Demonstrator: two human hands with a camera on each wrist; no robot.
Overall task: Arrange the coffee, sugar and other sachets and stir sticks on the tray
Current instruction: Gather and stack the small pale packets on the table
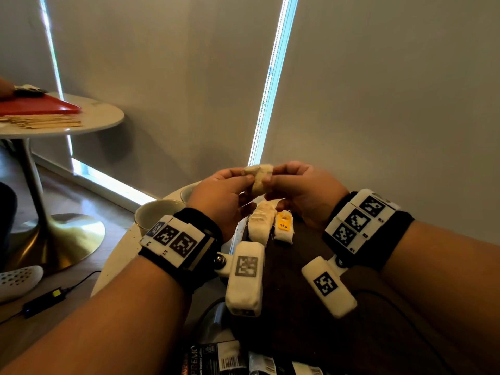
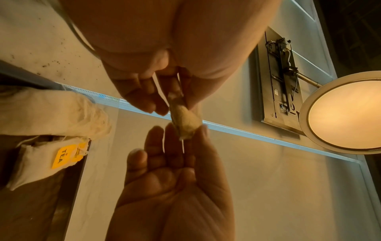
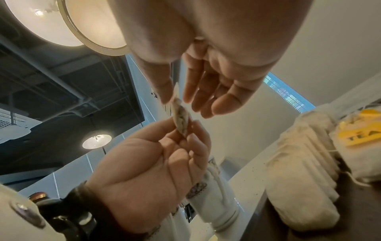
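Fingers (image 1: 243,177) of both hands are clamped on one small tea bag (image 1: 259,176), each pair taking an opposite end so that the pouch hangs stretched between them, held up well above the bench (image 1: 116,263). The left hand (image 1: 220,197) pinches with thumb against fingertips; the right hand (image 1: 303,189) does the same from the other side. In the left wrist view the bag (image 2: 185,119) shows edge-on, with a thin thread dangling from its lower end. Holding it at both ends looks like a way to flatten or straighten it before setting it down, though that is only my reading.

Directly below the hands, a stack of similar pale tea bags (image 1: 260,220) lies on the dark tray (image 1: 295,269), and just beside it rests a bag with a yellow tag marked TEA (image 1: 283,226). Lifting the bag over this spot suggests it belongs with that group. Black coffee sachets (image 1: 216,358) lie at the tray's near edge. Two cups (image 1: 154,215) stand on the bench to the left of the tray.

Well apart, on another round table (image 1: 102,115), there is a red tray (image 1: 35,105) with wooden stir sticks (image 1: 40,121) lying beside it.
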